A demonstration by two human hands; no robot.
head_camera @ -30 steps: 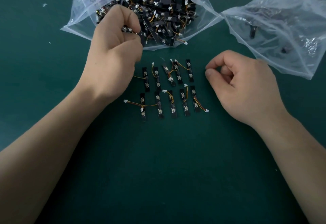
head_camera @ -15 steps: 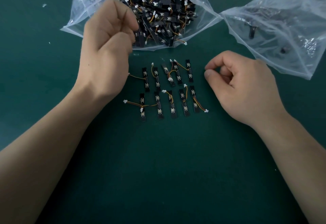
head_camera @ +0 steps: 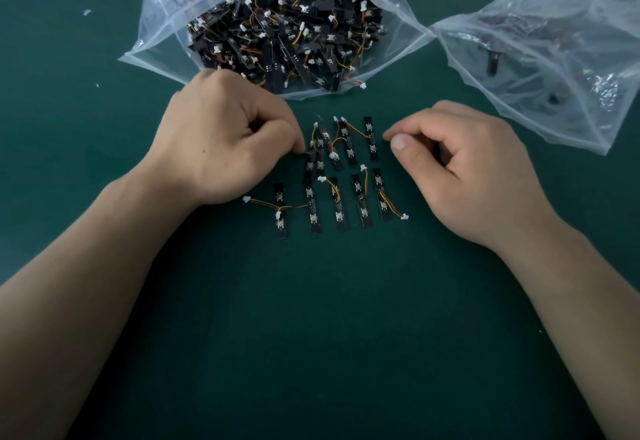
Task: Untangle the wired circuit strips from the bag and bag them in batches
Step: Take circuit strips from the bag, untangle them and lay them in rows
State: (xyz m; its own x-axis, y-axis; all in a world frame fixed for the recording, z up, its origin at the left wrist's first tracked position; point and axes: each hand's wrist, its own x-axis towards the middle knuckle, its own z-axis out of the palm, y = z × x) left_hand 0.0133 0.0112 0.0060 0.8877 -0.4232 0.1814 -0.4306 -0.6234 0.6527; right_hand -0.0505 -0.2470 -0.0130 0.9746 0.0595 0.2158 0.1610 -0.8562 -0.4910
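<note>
**Laying one more strip into the batch**

- Left hand: fingers curled, tips pinching the far end of the held strip. Whether the pinch is on board or wire, I cannot tell
- Right hand: loosely curled, holding nothing, resting on the bench just right of the rows
- Laid-out strips: two rows between the hands, side by side
- Full bag: just beyond the left hand's knuckles, mouth open toward the person, packed with tangled strips
- Second bag: beyond the right hand, nearly empty

Orientation: every laid strip has its long axis running away from the person toward the full bag. Wire tails with white plugs stray left, right and across neighbours. The held strip runs roughly the same way, tilted a little, far end at the left fingertips, near end toward the person. It lies tight against the next strip in the far row, possibly overlapping it

Doing the step well, as I judge it: set the strip down parallel, in the gap left of the far row. Keep its tail off the neighbouring wires so nothing re-tangles. Let go only once it lies flat. The right hand could steady the row if the wire springs back
</note>
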